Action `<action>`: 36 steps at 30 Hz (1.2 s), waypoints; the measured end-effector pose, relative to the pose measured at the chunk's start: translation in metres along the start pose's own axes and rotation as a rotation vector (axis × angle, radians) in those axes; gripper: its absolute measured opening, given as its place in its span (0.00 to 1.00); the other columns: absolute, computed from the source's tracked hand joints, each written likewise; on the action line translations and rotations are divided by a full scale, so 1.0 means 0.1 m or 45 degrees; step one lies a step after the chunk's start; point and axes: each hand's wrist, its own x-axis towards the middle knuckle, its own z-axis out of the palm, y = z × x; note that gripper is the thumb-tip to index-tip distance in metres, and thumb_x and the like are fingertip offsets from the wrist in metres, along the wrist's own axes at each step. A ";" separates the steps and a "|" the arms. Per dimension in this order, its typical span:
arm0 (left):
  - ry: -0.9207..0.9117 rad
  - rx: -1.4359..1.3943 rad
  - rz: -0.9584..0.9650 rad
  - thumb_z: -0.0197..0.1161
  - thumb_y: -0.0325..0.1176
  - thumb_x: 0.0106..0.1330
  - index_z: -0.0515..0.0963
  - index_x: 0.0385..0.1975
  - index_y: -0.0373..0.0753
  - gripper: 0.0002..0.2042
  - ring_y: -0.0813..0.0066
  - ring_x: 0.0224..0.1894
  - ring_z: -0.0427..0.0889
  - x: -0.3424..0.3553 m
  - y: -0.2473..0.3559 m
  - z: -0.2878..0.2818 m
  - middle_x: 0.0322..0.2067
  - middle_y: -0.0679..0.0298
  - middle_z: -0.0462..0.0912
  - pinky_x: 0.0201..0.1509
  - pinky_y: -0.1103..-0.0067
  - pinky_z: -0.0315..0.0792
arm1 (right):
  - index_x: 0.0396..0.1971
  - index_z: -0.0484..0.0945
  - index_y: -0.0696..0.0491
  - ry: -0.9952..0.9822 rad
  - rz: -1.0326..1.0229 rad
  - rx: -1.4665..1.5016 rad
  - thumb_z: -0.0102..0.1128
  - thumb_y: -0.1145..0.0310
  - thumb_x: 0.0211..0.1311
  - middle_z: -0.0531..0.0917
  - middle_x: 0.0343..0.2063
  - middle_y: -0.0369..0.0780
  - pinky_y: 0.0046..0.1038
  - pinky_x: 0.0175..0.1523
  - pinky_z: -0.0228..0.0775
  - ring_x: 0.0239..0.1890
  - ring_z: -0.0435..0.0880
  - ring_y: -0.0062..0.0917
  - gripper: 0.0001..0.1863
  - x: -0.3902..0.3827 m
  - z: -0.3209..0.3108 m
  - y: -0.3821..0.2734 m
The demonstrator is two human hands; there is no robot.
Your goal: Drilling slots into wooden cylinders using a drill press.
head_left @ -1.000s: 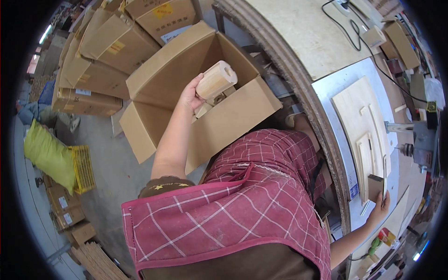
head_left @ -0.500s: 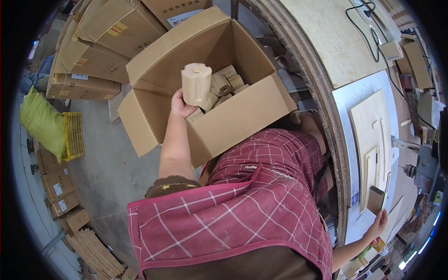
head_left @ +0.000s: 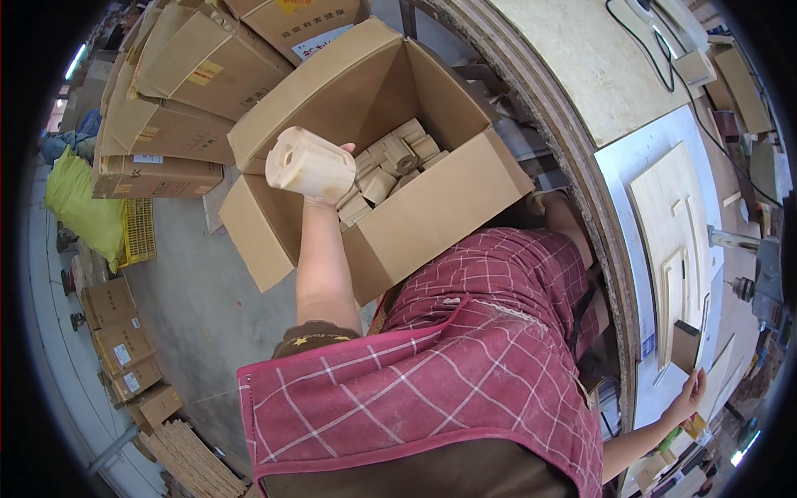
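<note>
My left hand is closed around a pale wooden cylinder with a notched end and a hole, tilted on its side over the box. Part of that hand is hidden behind the cylinder. Below it, an open cardboard box contains several similar wooden pieces, lying loosely. At the lower right, my right hand rests by the bench, its fingers apart and loosely bent. Close to its fingertips stands a dark wooden block beside a flat light-wood jig board.
Several cardboard cartons stand behind the box at the left. A yellow crate and a green sack sit on the floor. The workbench edge curves along my right, with a drill chuck over it.
My left hand has turned the wooden cylinder from upright to tilted leftward, moving it slightly left. The whole view has shifted a little; my right hand stays near the dark block.
</note>
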 end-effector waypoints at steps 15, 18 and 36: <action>0.775 0.719 -0.604 0.50 0.41 0.58 0.71 0.45 0.38 0.18 0.67 0.46 0.75 -0.24 0.30 -0.29 0.43 0.60 0.76 0.49 0.68 0.71 | 0.45 0.73 0.56 0.136 0.290 -0.094 0.55 0.67 0.58 0.77 0.40 0.40 0.21 0.44 0.67 0.40 0.75 0.21 0.16 -0.58 -0.55 1.21; 1.008 0.931 -0.814 0.52 0.40 0.58 0.69 0.46 0.37 0.19 0.67 0.47 0.74 -0.33 0.26 -0.48 0.44 0.60 0.75 0.49 0.69 0.71 | 0.44 0.74 0.55 0.268 0.371 -0.032 0.57 0.67 0.56 0.77 0.40 0.39 0.23 0.47 0.65 0.41 0.75 0.23 0.16 -0.99 -0.46 1.23; 0.371 1.991 -1.330 0.56 0.34 0.56 0.67 0.48 0.33 0.21 0.75 0.27 0.71 1.87 -0.93 -0.01 0.35 0.60 0.71 0.32 0.79 0.66 | 0.31 0.80 0.52 0.505 1.169 -0.282 0.61 0.63 0.48 0.81 0.28 0.41 0.28 0.40 0.70 0.32 0.80 0.29 0.11 -3.63 -0.25 2.25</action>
